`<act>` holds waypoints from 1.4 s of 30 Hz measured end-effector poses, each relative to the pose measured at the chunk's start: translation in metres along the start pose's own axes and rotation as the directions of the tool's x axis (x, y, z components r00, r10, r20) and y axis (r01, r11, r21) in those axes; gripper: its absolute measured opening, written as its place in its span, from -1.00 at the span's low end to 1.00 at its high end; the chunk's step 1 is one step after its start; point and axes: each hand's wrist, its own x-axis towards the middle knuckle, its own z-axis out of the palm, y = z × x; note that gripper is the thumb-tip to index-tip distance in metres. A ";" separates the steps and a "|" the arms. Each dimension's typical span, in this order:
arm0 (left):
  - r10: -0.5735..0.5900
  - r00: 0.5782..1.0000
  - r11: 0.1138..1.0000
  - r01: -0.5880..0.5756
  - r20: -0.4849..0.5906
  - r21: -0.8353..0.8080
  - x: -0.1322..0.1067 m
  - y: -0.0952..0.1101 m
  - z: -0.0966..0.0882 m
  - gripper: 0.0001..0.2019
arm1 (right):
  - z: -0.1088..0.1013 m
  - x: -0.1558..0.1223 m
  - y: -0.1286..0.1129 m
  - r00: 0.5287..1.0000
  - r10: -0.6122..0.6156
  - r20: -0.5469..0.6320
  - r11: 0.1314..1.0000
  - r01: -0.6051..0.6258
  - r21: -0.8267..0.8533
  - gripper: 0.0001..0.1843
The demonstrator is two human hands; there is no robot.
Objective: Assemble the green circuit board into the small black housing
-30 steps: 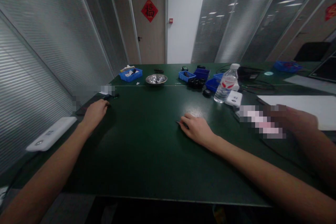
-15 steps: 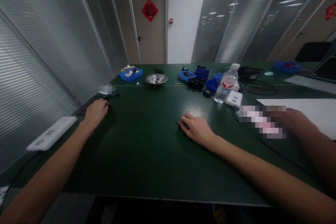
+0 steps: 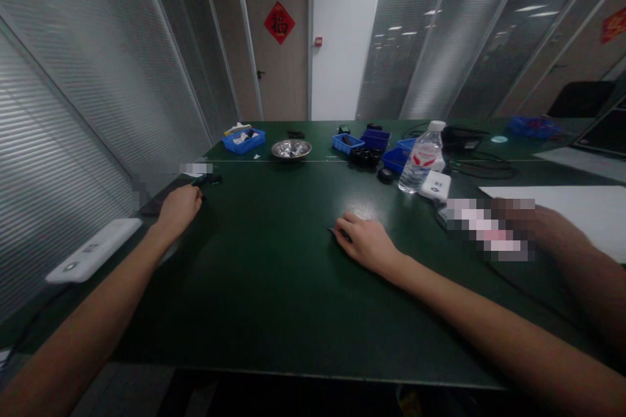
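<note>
My left hand (image 3: 180, 208) rests on the green table with its fingers curled. A small dark bit shows at its fingertips, too small to name. Just beyond it lie small black parts (image 3: 214, 178). Near the middle of the table, my right hand (image 3: 366, 240) is closed around a thin dark pointed tool (image 3: 330, 230). Only the tool's tip sticks out to the left; the fingers hide the rest, so its kind does not show. Farther back stands a round metal bowl (image 3: 291, 150) with small pieces in it.
A white power bank (image 3: 95, 251) lies at the left edge. Blue trays (image 3: 244, 141) stand at the back. To the right are a water bottle (image 3: 421, 159), a white box (image 3: 435, 186), cables and a white sheet (image 3: 587, 208). Another person's hand (image 3: 552, 228) holds a blurred-out object.
Both of my hands keep their places and grips. The view has shifted very slightly, and the other person's hand at the right has barely moved.
</note>
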 end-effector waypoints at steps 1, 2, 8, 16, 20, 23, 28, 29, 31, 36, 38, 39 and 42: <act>-0.007 1.000 1.000 0.007 -0.001 -0.001 0.000 0.000 0.001 -0.72 | 0.000 0.000 0.000 1.000 0.000 0.001 1.000 0.000 -0.003 -0.72; -0.016 1.000 1.000 0.016 -0.005 -0.003 0.000 -0.001 0.001 -0.72 | 0.000 0.000 -0.001 1.000 0.001 0.000 1.000 -0.001 -0.006 -0.72; -0.079 0.997 0.987 0.076 -0.019 -0.145 -0.003 -0.008 0.000 -0.71 | 0.001 0.000 0.001 0.999 0.025 -0.043 0.994 -0.020 0.108 -0.71; 0.422 0.881 0.676 -0.149 0.213 -0.722 -0.039 0.132 -0.037 -0.66 | 0.000 -0.004 0.007 0.985 0.088 -0.147 0.907 -0.018 0.421 -0.38; 0.622 0.776 0.465 -0.261 0.102 -0.846 -0.073 0.216 -0.045 -0.74 | 0.002 -0.004 0.008 0.988 0.057 -0.143 0.910 0.008 0.414 -0.36; 0.614 0.789 0.406 -0.278 0.034 -0.870 -0.087 0.241 -0.042 -0.71 | 0.002 -0.004 0.008 0.990 0.052 -0.129 0.904 0.008 0.427 -0.45; 0.594 0.805 0.419 -0.297 0.012 -0.858 -0.092 0.240 -0.037 -0.66 | -0.001 -0.002 0.001 0.997 0.045 -0.059 0.946 -0.024 0.322 -0.76; 0.592 0.806 0.427 -0.306 0.007 -0.851 -0.092 0.239 -0.037 -0.66 | -0.002 -0.002 0.000 0.998 0.037 -0.053 0.955 -0.019 0.296 -0.78; 0.585 0.811 0.443 -0.323 -0.003 -0.837 -0.092 0.239 -0.037 -0.67 | -0.003 -0.002 -0.003 0.999 0.010 -0.051 0.964 0.004 0.267 -0.76; 0.599 0.800 0.463 -0.376 -0.030 -0.803 -0.092 0.241 -0.037 -0.81 | -0.006 -0.005 -0.006 0.993 -0.102 -0.052 0.962 0.112 0.249 -0.78; 0.595 0.803 0.467 -0.383 -0.038 -0.797 -0.092 0.240 -0.036 -0.84 | -0.007 -0.005 -0.006 0.988 -0.145 -0.050 0.954 0.153 0.257 -0.78; 0.592 0.805 0.468 -0.382 -0.039 -0.797 -0.093 0.240 -0.036 -0.84 | -0.008 -0.006 -0.006 0.986 -0.157 -0.048 0.950 0.164 0.265 -0.78; 0.581 0.813 0.478 -0.367 -0.026 -0.798 -0.093 0.239 -0.034 -0.83 | -0.010 -0.006 -0.005 0.985 -0.161 -0.055 0.944 0.170 0.283 -0.78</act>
